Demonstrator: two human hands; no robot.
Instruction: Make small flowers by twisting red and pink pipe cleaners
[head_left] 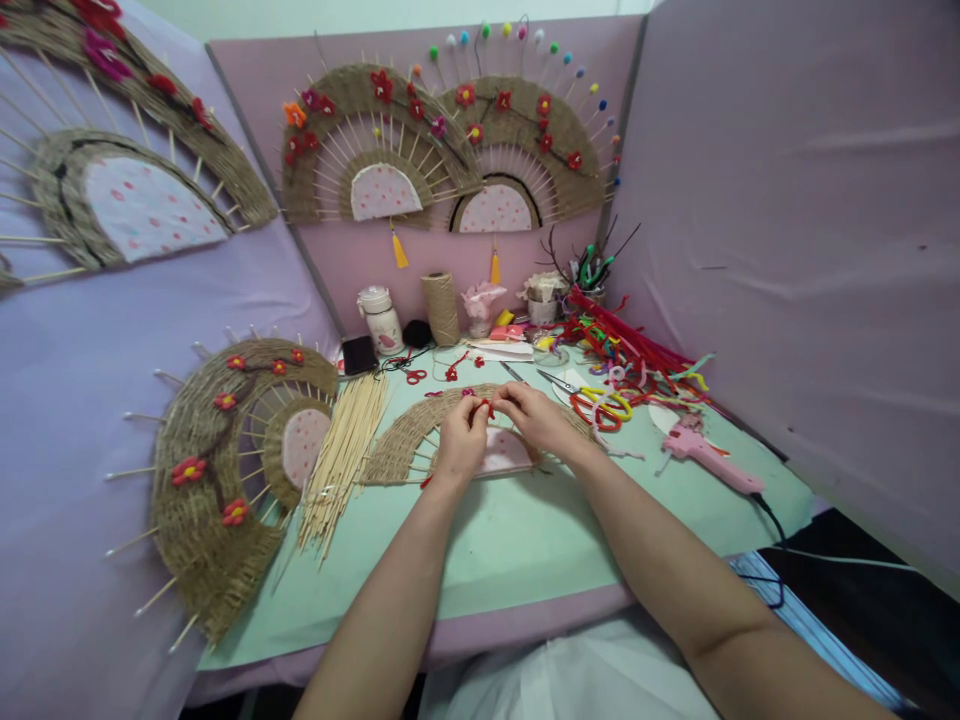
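Note:
Both hands meet above a half-round woven twine fan (397,440) lying on the mint-green table cover. My left hand (463,430) is closed, its fingertips pinching a small red pipe cleaner piece (488,408). From the other side my right hand (529,415) pinches the same red piece; its exact shape is mostly covered by my fingers. Part of the fan's pale, pink-dotted centre (504,450) shows between my wrists. A purple-pink flower (469,392) sits near the fan's top edge, and two loose red pieces lie beyond it.
Left of the fan lies a bundle of thin sticks (341,460), beside a finished fan (217,470) leaning upright. Scissors (600,405), a pile of pipe cleaners (637,355) and a corded pink glue gun (709,455) lie to the right. Behind stand a twine spool (441,308) and white jar (381,320).

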